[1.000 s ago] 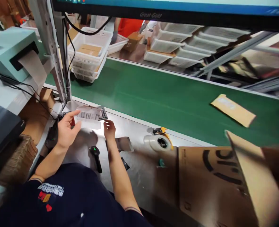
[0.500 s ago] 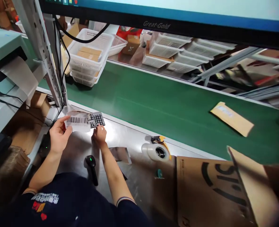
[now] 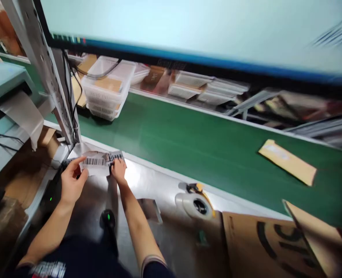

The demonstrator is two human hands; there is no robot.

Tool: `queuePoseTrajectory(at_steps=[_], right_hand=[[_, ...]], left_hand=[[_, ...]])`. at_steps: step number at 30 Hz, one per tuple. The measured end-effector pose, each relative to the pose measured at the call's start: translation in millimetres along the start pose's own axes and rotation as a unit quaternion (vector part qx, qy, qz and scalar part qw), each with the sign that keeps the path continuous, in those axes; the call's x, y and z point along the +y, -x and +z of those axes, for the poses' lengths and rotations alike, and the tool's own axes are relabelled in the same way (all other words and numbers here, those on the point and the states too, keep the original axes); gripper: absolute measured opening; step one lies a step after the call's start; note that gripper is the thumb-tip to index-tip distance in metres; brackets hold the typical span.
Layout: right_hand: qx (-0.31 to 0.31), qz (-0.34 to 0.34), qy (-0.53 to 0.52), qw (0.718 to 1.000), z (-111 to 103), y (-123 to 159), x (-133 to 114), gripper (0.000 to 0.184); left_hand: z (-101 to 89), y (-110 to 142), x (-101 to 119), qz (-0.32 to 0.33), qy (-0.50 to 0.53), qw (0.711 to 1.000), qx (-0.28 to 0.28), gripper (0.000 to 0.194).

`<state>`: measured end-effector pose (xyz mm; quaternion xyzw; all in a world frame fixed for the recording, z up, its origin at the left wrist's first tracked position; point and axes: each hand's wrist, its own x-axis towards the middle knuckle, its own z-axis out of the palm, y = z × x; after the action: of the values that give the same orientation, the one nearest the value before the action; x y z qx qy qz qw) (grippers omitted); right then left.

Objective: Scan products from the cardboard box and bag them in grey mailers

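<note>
My left hand [image 3: 70, 182] pinches a white barcode label [image 3: 94, 163] and holds it over the left part of a small black keypad [image 3: 115, 157] at the back of the steel bench. My right hand [image 3: 119, 170] rests on the keypad's right side, fingers curled down onto the keys. A black handheld scanner [image 3: 108, 220] with a green light lies on the bench between my forearms.
A green conveyor belt [image 3: 188, 143] runs behind the bench, carrying stacked white baskets [image 3: 107, 90] and a tan envelope [image 3: 287, 161]. A tape dispenser [image 3: 196, 202] and an open cardboard box [image 3: 283, 243] sit to the right. A label printer [image 3: 3, 96] stands left; a monitor [image 3: 188, 34] hangs above.
My right hand moved from above the bench onto the keypad. My left hand kept the label and lowered it beside the keypad. The view tilted upward.
</note>
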<state>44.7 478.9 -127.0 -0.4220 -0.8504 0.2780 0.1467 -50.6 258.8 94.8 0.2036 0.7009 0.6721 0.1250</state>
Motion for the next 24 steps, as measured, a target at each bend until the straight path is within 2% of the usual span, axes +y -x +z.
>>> queuePoseTrajectory(at_steps=[2, 3, 5, 7, 10, 12, 14, 15, 17, 19, 24], right_hand=[[0.042, -0.020, -0.010, 0.999, -5, 3, 0, 0.031], [0.067, -0.025, -0.026, 0.997, -1, 3, 9, 0.028], [0.136, -0.013, -0.144, 0.980, 17, -6, 38, 0.029], [0.133, -0.010, -0.177, 0.975, 39, -25, 68, 0.036], [0.138, -0.010, -0.170, 0.976, 55, -43, 94, 0.039], [0.189, 0.012, -0.163, 0.968, 52, -47, 100, 0.046], [0.228, 0.073, -0.153, 0.959, 43, -48, 104, 0.058], [0.222, 0.113, -0.149, 0.957, 38, -49, 106, 0.065], [0.171, 0.173, -0.150, 0.958, 30, -48, 111, 0.076], [0.126, 0.182, -0.161, 0.962, 24, -43, 114, 0.079], [0.102, 0.177, -0.161, 0.966, 18, -19, 99, 0.080]], left_hand=[[2.4, 0, -5, -0.011, 0.001, 1.000, 0.014, 0.039], [6.1, -2, -9, -0.018, 0.017, 0.999, 0.023, 0.039], [16.8, -10, -16, -0.018, 0.057, 0.998, 0.020, 0.041], [26.7, -18, -16, -0.006, 0.089, 0.996, 0.017, 0.043], [31.1, -23, -1, 0.005, 0.115, 0.993, 0.019, 0.044], [28.0, -23, 12, 0.011, 0.121, 0.992, 0.024, 0.044], [23.1, -25, 26, 0.017, 0.129, 0.991, 0.028, 0.044], [20.8, -26, 33, 0.021, 0.136, 0.990, 0.029, 0.045], [17.5, -30, 46, 0.030, 0.155, 0.987, 0.028, 0.046], [16.5, -34, 60, 0.049, 0.171, 0.984, 0.026, 0.046], [20.9, -38, 99, 0.105, 0.189, 0.976, 0.027, 0.041]])
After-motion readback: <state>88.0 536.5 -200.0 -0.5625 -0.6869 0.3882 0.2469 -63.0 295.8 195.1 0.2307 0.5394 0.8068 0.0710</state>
